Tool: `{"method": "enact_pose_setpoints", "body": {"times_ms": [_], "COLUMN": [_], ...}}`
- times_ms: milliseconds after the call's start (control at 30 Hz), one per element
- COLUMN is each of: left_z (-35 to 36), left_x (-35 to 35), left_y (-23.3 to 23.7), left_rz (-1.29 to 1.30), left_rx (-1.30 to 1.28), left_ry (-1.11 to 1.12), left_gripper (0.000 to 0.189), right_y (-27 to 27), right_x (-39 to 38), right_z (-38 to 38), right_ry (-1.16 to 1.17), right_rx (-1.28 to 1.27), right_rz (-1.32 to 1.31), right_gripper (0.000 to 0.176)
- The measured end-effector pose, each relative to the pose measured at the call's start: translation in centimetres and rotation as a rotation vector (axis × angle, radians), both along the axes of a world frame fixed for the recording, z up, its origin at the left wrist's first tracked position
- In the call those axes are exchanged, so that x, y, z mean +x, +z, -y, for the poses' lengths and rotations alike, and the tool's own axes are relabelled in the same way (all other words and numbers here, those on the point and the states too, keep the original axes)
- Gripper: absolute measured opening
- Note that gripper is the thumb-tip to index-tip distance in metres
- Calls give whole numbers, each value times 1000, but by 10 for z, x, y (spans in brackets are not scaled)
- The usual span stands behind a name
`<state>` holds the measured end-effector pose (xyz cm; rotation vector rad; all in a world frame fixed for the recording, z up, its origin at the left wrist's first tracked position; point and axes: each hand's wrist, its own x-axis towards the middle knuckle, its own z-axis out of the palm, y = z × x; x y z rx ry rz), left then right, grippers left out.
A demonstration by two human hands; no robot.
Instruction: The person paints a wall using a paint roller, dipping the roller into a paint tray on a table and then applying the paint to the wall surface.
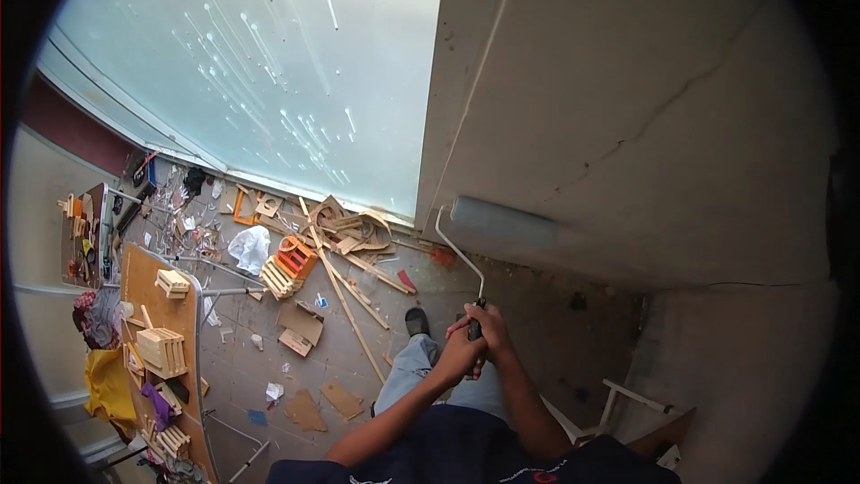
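A paint roller (500, 226) with a thick grey sleeve lies against the lower part of the wall (663, 125), near the corner by the window. Its bent wire frame runs down to a dark handle in front of my body. My right hand (491, 321) wraps the upper handle, close to where the wire enters. Just below it, my left hand (459, 357) is closed round the handle too, and the two hands touch. Parts of the fingers on both hands are hidden by the overlap.
A frosted window (269, 63) carries white paint drips. At left, a wooden-topped folding table (193, 341) holds small slatted crates. Wood strips (340, 305), an orange crate (295, 256), cardboard and scraps litter the floor. A white-framed piece of furniture (618, 399) stands at right.
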<state>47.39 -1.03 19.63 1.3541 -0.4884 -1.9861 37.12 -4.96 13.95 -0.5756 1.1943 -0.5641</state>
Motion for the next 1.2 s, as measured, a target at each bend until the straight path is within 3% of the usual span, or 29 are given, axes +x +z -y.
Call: {"method": "enact_pose_setpoints", "body": {"times_ms": [33, 67, 167, 267, 367, 433, 533, 600, 633, 700, 767, 867, 967, 1033, 1067, 1133, 1200], "left_z": [-1, 1, 24, 50, 56, 52, 35, 26, 24, 27, 40, 56, 32, -5, -25, -55, -79], "left_x": [2, 0, -7, -16, -16, -8, -3, 7, 9, 1, -4, -5, 3, -21, -32, -27, -22], "left_y": [-4, -11, -58, -151, -223, -193, -104, -27, -12, -51, -117, -206, -189, -207, -212, -180, -168], "left_rz": [-60, -54, -2, 40, 109, 104, 77, 50, 40, 12, 36, 36, 251, 699, 924, 862, 888], "left_rx": [3, -6, -32, 168, 163, 164, 129, 85, 59, 49, -25, 198, 112, -107, -227, -109, -196], "left_ry": [-8, 29, 147, 165, 150, 160, 151, 177, 186, 206, 250, 194, 226, 261, 275, 23, -11], "left_gripper": [24, 25, 25, 20, 14, 12, 16, 19, 20, 24, 26, 25, 18, 21, 24, 34, 36], "right_y": [17, 0, -113, -128, -227, -214, -77, -26, -15, -36, -93, -178, -190, -177, -171, -164, -160], "right_x": [5, 1, -20, -1, -12, -12, 11, 5, 6, 9, 11, 3, 7, 10, 12, 17, 17], "right_z": [2, 1, 21, 57, 62, 47, 40, 30, 29, 36, 51, 64, 56, 49, 40, 11, -17], "right_ry": [2, 2, 58, 85, 132, 111, 16, 46, 58, 46, 47, 127, 284, 370, 266, 61, -118], "right_rx": [35, 40, -7, 206, 151, 198, 198, 121, 100, 162, 212, 299, 307, 208, 247, 319, 371], "right_rz": [58, -4, -123, 92, 35, 36, 94, 89, 96, 66, 48, 32, 13, -94, -112, -142, -73], "right_gripper": [35, 34, 30, 31, 29, 28, 27, 27, 28, 28, 27, 26, 27, 28, 27, 26, 32]}}
